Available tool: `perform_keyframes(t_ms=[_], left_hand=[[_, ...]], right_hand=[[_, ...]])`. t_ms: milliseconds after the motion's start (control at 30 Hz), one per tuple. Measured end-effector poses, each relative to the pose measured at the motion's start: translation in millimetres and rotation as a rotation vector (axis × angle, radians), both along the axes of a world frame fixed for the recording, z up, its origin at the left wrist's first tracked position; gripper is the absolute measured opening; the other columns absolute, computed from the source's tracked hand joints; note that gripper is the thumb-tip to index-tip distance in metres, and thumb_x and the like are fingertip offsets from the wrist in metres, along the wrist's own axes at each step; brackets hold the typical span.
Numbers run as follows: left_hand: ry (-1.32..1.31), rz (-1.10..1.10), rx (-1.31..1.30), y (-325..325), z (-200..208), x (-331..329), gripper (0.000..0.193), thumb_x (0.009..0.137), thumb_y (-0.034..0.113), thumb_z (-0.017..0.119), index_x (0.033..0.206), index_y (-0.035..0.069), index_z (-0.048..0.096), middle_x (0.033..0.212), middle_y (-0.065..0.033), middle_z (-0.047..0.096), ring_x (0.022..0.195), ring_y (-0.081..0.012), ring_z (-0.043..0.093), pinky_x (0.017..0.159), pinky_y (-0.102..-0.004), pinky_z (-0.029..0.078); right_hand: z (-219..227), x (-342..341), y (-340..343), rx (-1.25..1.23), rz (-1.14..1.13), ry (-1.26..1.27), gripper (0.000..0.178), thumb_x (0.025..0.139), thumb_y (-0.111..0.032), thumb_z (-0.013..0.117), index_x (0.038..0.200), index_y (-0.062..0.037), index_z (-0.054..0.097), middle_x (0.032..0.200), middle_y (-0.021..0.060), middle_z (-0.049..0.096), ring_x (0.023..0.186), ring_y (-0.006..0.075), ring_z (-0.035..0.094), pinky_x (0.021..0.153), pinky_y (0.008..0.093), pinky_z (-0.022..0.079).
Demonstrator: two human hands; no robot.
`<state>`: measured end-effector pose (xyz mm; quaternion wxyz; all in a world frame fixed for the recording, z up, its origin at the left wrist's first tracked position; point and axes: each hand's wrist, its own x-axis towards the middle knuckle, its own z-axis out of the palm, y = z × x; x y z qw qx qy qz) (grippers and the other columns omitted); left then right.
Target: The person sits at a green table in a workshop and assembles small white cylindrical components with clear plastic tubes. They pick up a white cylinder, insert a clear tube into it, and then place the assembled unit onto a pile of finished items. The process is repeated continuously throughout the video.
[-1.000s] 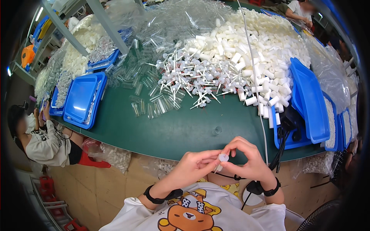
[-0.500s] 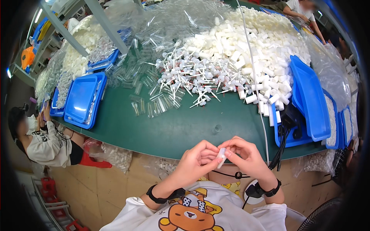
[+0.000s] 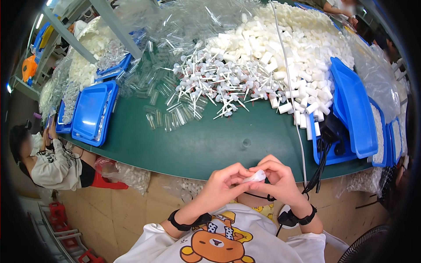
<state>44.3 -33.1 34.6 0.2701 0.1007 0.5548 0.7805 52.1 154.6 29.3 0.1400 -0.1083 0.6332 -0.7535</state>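
Note:
Just past the table's near edge, my left hand and my right hand meet with fingertips close together. Between them is a small white plastic piece with a rounded, translucent end; its other end lies hidden in my left fingers. Both hands pinch it. Farther off on the green table is a heap of thin white stems with pale translucent caps. Clear plastic tubes lie to its left, and a large pile of white cylinders rises behind and to the right.
Blue trays stand at the right, with black cables beside them. A white cord runs down across the table. More blue trays are stacked at the left. A seated person works there, and another person at the far right.
The white piece has turned in my fingers, from pointing down toward me to lying more sideways with its rounded end to the right. My left fingers have shifted along it.

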Motion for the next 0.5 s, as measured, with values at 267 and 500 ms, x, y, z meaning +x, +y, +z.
perform_keyframes(t_ms=[267,500], left_hand=[[0.453,0.433,-0.429,3,-27,-25,0.031,0.074,-0.003,0.068,0.101,-0.001,0.052,0.097,-0.0111,0.059,0.088,-0.0162,0.057,0.081,-0.03,0.047],[0.887,0.21,-0.804,18,-28,-43,0.027,0.079,0.009,0.059,0.103,0.003,0.05,0.099,-0.0101,0.054,0.099,-0.0283,0.047,0.088,-0.0362,0.033]], right_hand=[[5,-2,19,-0.138,-0.266,-0.036,0.028,0.075,0.012,0.062,0.098,0.0019,0.048,0.108,0.0189,0.054,0.092,0.0194,0.059,0.072,0.0285,0.053],[11,-14,7,0.072,-0.343,0.14,0.029,0.072,0.008,0.068,0.098,0.0033,0.057,0.105,0.0159,0.061,0.095,0.0188,0.059,0.082,0.0298,0.049]])
